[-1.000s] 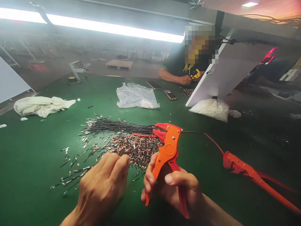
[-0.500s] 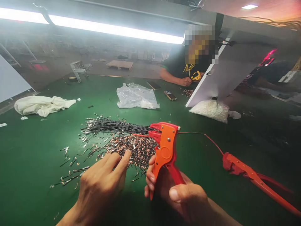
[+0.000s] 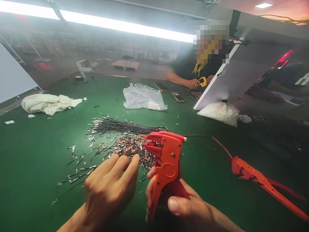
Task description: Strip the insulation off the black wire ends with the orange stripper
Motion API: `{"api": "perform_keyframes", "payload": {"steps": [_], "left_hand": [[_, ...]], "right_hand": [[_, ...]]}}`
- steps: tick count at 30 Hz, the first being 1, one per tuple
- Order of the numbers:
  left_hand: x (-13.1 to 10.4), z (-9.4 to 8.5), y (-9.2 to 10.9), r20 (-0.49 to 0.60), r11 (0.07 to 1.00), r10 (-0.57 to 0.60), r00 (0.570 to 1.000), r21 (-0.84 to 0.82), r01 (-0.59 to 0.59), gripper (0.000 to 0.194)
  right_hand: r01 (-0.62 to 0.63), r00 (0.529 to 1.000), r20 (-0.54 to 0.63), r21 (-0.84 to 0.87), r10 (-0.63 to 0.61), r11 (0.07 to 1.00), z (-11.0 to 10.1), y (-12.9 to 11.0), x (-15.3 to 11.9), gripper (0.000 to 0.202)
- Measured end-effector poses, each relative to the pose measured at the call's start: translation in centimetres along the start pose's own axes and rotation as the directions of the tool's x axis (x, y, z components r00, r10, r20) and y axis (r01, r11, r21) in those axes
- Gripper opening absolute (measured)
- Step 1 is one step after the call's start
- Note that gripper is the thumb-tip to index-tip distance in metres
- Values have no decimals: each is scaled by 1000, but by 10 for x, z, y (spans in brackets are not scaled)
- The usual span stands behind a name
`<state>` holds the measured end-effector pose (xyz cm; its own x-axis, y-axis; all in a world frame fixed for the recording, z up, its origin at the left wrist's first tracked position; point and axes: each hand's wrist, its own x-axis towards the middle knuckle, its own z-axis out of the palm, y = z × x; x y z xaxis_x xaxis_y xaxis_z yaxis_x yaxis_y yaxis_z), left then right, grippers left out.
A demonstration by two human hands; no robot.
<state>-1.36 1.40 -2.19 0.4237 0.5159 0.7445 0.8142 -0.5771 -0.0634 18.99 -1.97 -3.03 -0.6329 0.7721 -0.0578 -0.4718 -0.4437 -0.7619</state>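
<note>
Here, the left hand (image 3: 112, 183) curls, fingertips hidden — whether they pinch anything cannot be told. Short wire pieces (image 3: 132, 149) lie at its one o'clock; then the right hand (image 3: 184, 204) grips an orange-red wire stripper (image 3: 168, 162), head above the fingers at twelve — jaws toward nine.

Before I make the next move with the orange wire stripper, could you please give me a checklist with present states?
1. Right hand gripping the orange wire stripper: ok.
2. Left hand apart from the stripper's jaws: ok.
3. Wire held in left hand: cannot tell, its grip is hidden.
4. Black wire bundle on the green table, behind the scrap pile: ok.
5. All scraps gathered in one pile: not ok, some lie scattered leftward.
</note>
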Motion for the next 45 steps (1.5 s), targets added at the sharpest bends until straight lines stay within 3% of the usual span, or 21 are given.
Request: {"api": "perform_keyframes", "payload": {"steps": [6,11,17,30,40,45], "left_hand": [[-3,0,1,19,999,5,1000,-34,-4,19],[0,0,1,-9,996,24,1000,-88,-24,15],[0,-3,5,-28,994,20,999,-106,-22,16],[0,-3,10,-23,998,16,1000,-63,-17,10],[0,-3,14,4,998,48,999,-37,-48,9],[0,-2,16,-7,998,49,999,-45,-49,11]], "right_hand": [[23,1000,6,-97,-23,995,-6,6,8,42],[56,997,-48,-69,-59,996,-8,5,11,32],[-13,993,-116,-5,13,1000,-7,9,12,37],[-22,980,-196,11,24,1000,-11,20,14,27],[-30,964,-265,-8,27,1000,-7,23,12,31],[-62,952,-306,-101,29,993,-5,25,9,34]]}}
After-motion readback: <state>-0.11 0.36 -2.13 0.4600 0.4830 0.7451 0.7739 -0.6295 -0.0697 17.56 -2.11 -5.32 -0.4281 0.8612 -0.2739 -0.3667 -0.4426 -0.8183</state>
